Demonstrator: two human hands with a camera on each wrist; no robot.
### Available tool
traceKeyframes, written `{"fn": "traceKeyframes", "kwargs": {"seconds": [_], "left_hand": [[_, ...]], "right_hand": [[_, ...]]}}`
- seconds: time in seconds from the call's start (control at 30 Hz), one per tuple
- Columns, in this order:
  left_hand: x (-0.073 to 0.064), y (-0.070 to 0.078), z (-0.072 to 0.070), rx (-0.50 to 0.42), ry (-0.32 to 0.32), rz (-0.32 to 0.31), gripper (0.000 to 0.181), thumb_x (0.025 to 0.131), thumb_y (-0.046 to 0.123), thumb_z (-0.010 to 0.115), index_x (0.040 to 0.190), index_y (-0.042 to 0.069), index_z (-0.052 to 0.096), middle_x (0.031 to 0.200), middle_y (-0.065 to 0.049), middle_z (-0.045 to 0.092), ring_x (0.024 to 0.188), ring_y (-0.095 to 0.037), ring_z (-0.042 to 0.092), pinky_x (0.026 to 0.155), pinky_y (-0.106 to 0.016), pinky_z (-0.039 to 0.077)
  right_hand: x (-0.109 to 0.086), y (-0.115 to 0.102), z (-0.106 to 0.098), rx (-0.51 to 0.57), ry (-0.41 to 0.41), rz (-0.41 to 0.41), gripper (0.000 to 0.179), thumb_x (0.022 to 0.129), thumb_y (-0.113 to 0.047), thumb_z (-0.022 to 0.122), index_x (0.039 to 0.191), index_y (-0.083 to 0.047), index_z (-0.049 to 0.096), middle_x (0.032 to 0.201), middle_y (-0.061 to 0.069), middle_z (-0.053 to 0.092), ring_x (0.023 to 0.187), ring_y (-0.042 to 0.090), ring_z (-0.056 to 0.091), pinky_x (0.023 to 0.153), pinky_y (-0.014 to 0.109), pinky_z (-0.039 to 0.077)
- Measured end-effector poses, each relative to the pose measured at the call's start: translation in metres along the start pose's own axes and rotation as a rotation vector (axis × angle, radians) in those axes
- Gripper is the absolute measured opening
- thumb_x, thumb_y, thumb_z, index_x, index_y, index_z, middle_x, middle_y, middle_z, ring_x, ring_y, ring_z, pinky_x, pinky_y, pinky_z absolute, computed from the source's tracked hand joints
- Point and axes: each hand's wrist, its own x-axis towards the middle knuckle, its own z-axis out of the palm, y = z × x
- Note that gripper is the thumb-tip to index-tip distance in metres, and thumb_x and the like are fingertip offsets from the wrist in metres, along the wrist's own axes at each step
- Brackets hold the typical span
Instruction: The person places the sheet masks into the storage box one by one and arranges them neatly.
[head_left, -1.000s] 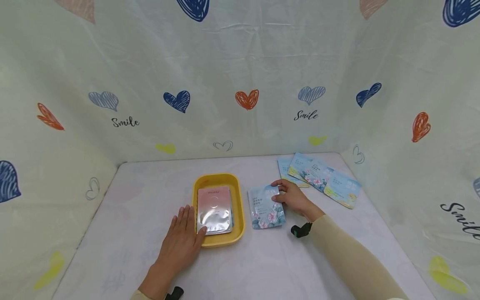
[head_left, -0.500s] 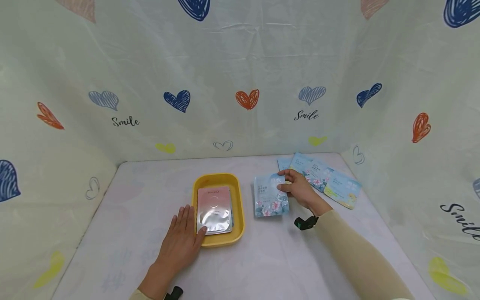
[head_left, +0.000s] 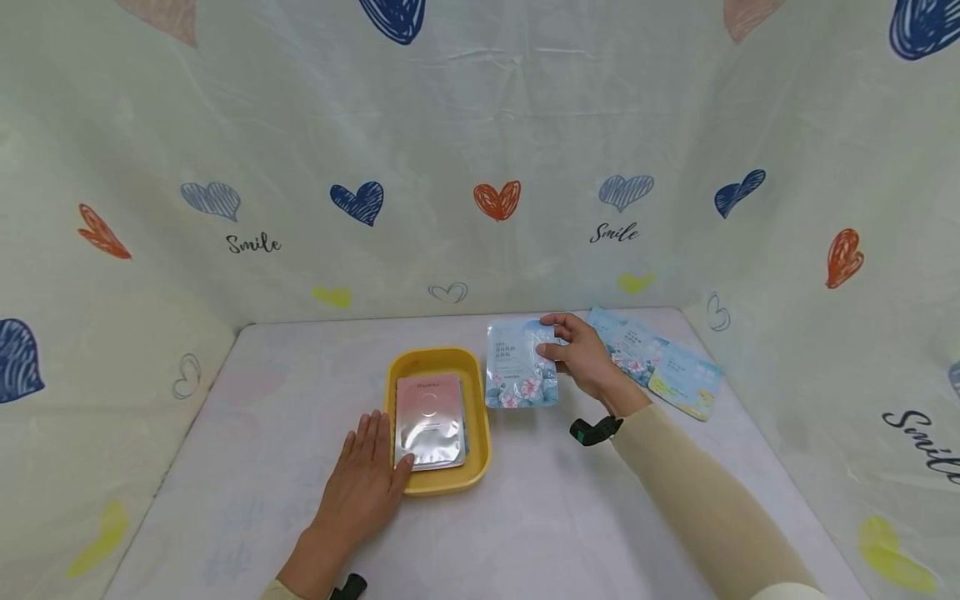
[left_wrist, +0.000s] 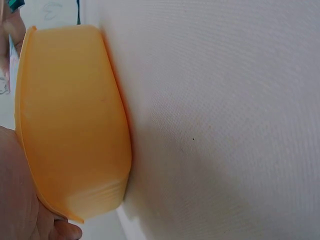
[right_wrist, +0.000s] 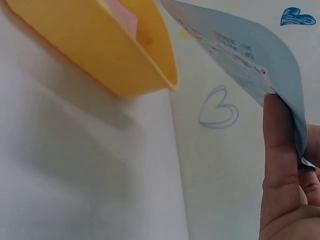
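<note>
Between thumb and fingers my right hand pinches the right edge of a light blue flowered sachet, which looks like a sheet mask packet. In the right wrist view the sachet hangs in the air, bent along its length. To its left stands a yellow plastic tray, with a pink and silver packet lying in it; the edge of something blue peeks out beneath. My left hand rests with straight fingers along the tray's left rim, thumb over its front left part. The left wrist view shows the tray's side wall.
Several more blue sachets lie fanned out at the back right of the white table, partly behind my right hand. A curtain printed with hearts encloses the table at the back and sides.
My right hand has lifted the blue sachet from the table, carrying it up and away, then leftward toward the tray. My left hand has stayed in place at the tray.
</note>
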Motion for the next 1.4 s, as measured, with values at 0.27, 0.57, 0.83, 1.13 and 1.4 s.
{"fn": "traceKeyframes", "kwargs": {"seconds": [0.27,0.57,0.83,1.13,1.4], "left_hand": [[0.000,0.001,-0.001,-0.013,0.009,-0.004,0.078,0.110,0.043,0.050,0.161,-0.012,0.027,0.169,-0.031,0.029,0.159,-0.046,0.023,0.129,-0.060,0.023],[-0.001,0.001,0.000,-0.005,0.000,-0.014,0.078,0.111,0.043,0.049,0.162,-0.011,0.025,0.169,-0.030,0.027,0.160,-0.046,0.022,0.129,-0.061,0.023],[0.001,0.001,0.000,-0.003,-0.025,-0.037,0.080,0.111,0.045,0.048,0.163,-0.010,0.023,0.171,-0.029,0.025,0.161,-0.045,0.019,0.130,-0.060,0.021],[0.001,0.003,-0.001,0.001,-0.030,-0.032,0.080,0.110,0.044,0.050,0.163,-0.010,0.022,0.170,-0.030,0.025,0.161,-0.045,0.018,0.130,-0.061,0.020],[0.002,0.004,-0.002,0.008,-0.042,-0.045,0.082,0.110,0.045,0.050,0.162,-0.012,0.023,0.170,-0.030,0.024,0.160,-0.046,0.019,0.130,-0.061,0.021]], "right_hand": [[0.003,-0.006,0.035,0.094,-0.014,-0.013,0.048,0.099,0.007,0.067,0.142,-0.005,0.052,0.122,0.014,0.065,0.092,0.021,0.072,0.072,0.030,0.064],[0.005,-0.001,0.083,0.076,-0.061,0.003,0.045,0.097,0.007,0.069,0.138,-0.007,0.055,0.127,0.016,0.067,0.095,0.024,0.071,0.076,0.032,0.066],[0.009,0.008,0.117,0.068,-0.102,0.006,0.044,0.096,0.008,0.069,0.136,-0.006,0.056,0.119,0.016,0.068,0.091,0.021,0.069,0.071,0.029,0.064],[0.008,0.015,0.142,0.020,-0.143,0.029,0.042,0.096,0.008,0.069,0.133,-0.007,0.057,0.123,0.016,0.069,0.096,0.023,0.066,0.080,0.029,0.063],[0.004,0.018,0.155,-0.078,-0.174,0.047,0.037,0.097,-0.001,0.071,0.130,-0.012,0.059,0.115,0.009,0.070,0.094,0.022,0.067,0.088,0.032,0.063]]}}
